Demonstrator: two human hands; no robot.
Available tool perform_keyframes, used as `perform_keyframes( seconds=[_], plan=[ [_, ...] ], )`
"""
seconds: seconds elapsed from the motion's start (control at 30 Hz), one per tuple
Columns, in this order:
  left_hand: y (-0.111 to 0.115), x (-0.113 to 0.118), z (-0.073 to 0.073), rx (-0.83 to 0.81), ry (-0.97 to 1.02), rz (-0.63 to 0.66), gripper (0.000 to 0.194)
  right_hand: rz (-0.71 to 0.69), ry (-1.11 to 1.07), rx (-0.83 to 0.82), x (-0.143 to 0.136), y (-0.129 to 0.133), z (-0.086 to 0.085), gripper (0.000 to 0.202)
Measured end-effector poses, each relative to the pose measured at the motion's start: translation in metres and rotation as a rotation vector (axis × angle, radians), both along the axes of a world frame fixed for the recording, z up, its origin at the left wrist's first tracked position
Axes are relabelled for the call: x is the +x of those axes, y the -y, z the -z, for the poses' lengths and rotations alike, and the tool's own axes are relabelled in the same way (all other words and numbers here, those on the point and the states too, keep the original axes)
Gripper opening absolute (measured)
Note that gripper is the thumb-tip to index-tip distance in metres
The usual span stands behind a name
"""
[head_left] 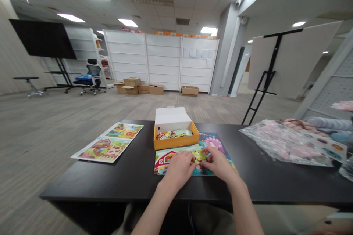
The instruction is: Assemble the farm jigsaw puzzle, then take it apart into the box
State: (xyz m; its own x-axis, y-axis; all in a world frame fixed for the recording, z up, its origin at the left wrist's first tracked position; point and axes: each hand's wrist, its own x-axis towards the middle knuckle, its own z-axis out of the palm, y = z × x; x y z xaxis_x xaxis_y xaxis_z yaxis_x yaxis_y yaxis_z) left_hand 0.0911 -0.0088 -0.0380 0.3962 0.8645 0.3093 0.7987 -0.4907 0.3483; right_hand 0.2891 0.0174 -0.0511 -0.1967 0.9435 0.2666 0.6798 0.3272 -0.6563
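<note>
A partly assembled jigsaw puzzle (pixel 164 158) with a red barn lies on a colourful printed sheet (pixel 213 141) at the table's front. Over the puzzle's right part, my left hand (pixel 180 165) has its fingers curled down, with the tips at a yellow-green jigsaw piece (pixel 196 155). From the other side my right hand (pixel 217 162) bends its thumb and index finger around the same piece. My fingers partly hide it. Just behind stands an orange-yellow box (pixel 176 142), its white lid (pixel 170 115) raised, with loose jigsaw pieces (pixel 173 134) inside.
On the black table (pixel 124 180), a picture sheet (pixel 110 142) with animal scenes lies at the left. Clear plastic bags (pixel 286 143) with pink contents cover the right side. Beyond the table are cardboard boxes (pixel 156 89), an office chair (pixel 92 73) and a black stand (pixel 266 77).
</note>
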Motion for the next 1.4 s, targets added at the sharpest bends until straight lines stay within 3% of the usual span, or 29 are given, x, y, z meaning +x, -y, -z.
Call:
perform_keyframes(
  seconds=[0.17,0.27,0.5,0.6,0.73,0.87,1.03,1.23,1.4],
  plan=[
    [-0.001,-0.001,0.002,0.019,0.036,-0.005,0.015,-0.025,-0.091,0.040,0.001,-0.003,-0.001,0.034],
    [-0.001,-0.003,0.002,0.022,0.162,-0.023,0.013,-0.065,-0.240,0.057,0.000,-0.004,-0.002,0.027],
    [-0.010,-0.004,-0.001,-0.224,0.911,-0.013,0.015,-0.019,-0.481,0.213,-0.024,0.000,-0.013,0.027],
    [-0.015,-0.007,-0.001,-0.247,1.060,-0.021,0.021,-0.013,-0.444,0.252,-0.033,0.001,-0.013,0.021],
    [-0.022,-0.023,-0.003,-0.125,0.990,-0.079,0.017,-0.054,-0.346,0.229,-0.029,0.001,-0.011,0.015],
    [-0.027,-0.054,-0.012,0.128,0.679,-0.323,0.010,0.059,-0.168,0.209,-0.014,-0.001,-0.004,0.011],
    [-0.037,-0.084,-0.020,0.223,0.517,-0.549,0.011,0.108,0.094,0.148,-0.009,-0.002,0.006,0.010],
    [-0.053,-0.087,-0.013,0.263,0.338,-0.625,0.025,0.034,0.221,0.112,-0.019,0.001,0.006,0.016],
    [-0.043,-0.077,-0.010,0.445,0.346,-0.559,0.026,0.041,0.256,0.055,-0.018,0.005,-0.001,0.013]
  ],
)
